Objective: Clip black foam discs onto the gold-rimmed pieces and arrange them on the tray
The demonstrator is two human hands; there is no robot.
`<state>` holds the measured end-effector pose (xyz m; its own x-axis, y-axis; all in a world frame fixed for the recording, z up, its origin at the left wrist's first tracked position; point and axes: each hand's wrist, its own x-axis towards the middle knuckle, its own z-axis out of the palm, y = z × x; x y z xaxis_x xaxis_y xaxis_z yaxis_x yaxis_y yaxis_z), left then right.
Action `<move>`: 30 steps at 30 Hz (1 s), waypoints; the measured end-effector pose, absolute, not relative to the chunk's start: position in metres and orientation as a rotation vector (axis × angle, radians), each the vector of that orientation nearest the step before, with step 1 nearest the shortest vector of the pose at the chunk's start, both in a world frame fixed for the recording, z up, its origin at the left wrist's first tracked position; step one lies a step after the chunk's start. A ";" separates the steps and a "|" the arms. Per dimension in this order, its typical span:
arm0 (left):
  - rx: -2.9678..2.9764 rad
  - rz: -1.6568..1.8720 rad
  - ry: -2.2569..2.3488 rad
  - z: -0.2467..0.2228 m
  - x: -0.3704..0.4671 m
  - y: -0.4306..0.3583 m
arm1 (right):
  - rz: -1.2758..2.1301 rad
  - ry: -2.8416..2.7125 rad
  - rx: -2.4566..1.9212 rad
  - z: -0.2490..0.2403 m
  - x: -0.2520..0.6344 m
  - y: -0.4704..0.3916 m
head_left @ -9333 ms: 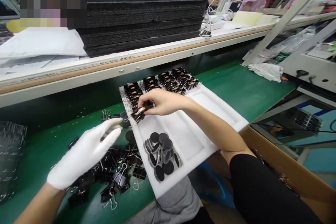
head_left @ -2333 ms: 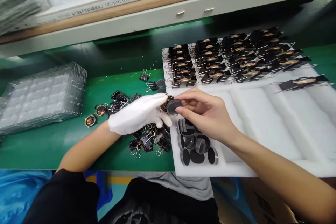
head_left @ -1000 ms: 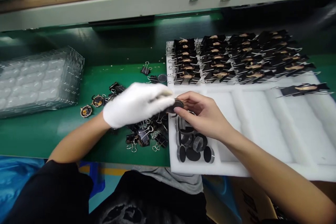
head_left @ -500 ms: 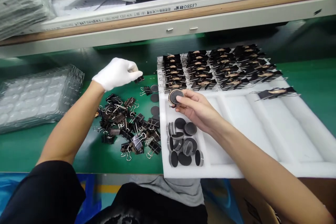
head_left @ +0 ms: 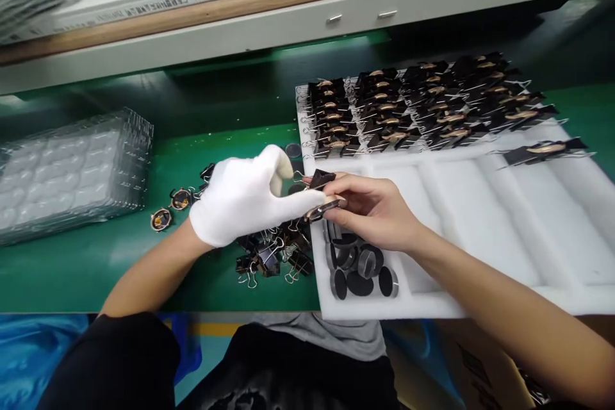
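Note:
My left hand [head_left: 250,195], in a white glove, has its index finger bent and apart from its outstretched thumb. The thumb touches a round, gold-rimmed watch case [head_left: 323,207] with a dark face. My bare right hand [head_left: 377,208] pinches this case between thumb and fingers. A black binder clip [head_left: 321,178] sits against the case, its wire handle pointing left towards my bent finger; whether it grips the case I cannot tell. Loose binder clips [head_left: 269,256] lie below my glove, partly hidden by it. Dark round discs [head_left: 360,283] lie in the tray's near-left compartment.
The white foam tray [head_left: 418,307] carries rows of clipped gold-rimmed cases [head_left: 384,106] at the back. Stacked clear plastic trays [head_left: 72,173] stand at left. Two open watch cases [head_left: 161,219] lie beside the clip pile. A shelf edge [head_left: 240,32] runs across above.
My left hand has moved right and down from above the clip pile to meet my right hand. The clip it held is now at the case, which has been tilted flatter.

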<state>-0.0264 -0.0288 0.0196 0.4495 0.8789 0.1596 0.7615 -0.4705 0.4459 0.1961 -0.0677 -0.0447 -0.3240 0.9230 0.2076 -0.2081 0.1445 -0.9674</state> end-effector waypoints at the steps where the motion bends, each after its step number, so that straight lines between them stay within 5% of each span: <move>1: 2.438 0.447 1.425 0.021 -0.029 -0.026 | 1.379 -1.419 -0.771 -0.044 0.196 -0.068; 5: 2.515 0.194 1.182 0.020 -0.030 -0.018 | 1.352 -1.501 -0.813 -0.042 0.199 -0.069; 30: 2.345 0.610 0.933 0.005 -0.027 -0.023 | 1.377 -1.204 -1.033 -0.036 0.208 -0.058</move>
